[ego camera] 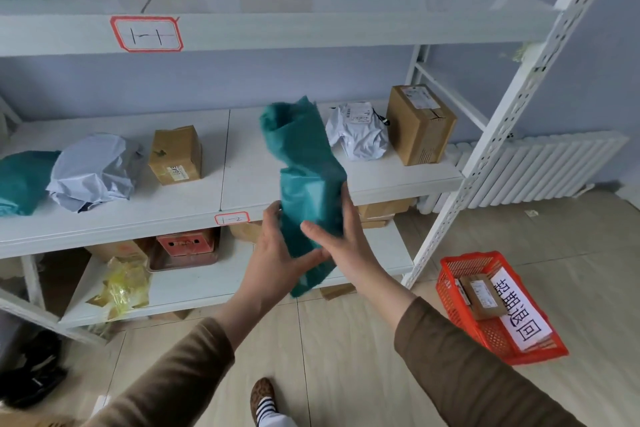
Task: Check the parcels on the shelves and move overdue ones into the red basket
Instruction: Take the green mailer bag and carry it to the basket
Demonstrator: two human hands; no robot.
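You hold a long teal parcel [308, 184] upright in front of the middle shelf [242, 191], both hands close together at its lower half. Your left hand [277, 253] grips it from the left, thumb across the front; your right hand [339, 239] wraps it from the right, fingers curled over the plastic. The parcel is blurred, so no label can be read on it, and its bottom end is partly hidden behind your hands.

The red basket [498, 305] sits on the floor at the lower right, well apart from the parcel. Inside it lies a small brown box [483, 293] beside a white sign [523, 312] with printed characters.

On the middle shelf you can see a small cardboard box [176, 156], a crumpled grey-white bag [93, 170], another teal bag [20, 180] cut off by the left edge, a white bag with a label [360, 132] too small to read, and a taller cardboard box [420, 125]. The top shelf [311, 28] carries two brown boxes and a teal bag, all cut off by the upper edge. The bottom shelf [207, 288] holds a yellow bag [124, 284] and a red-fronted box [187, 246], partly shadowed; more boxes behind your hands are mostly hidden.
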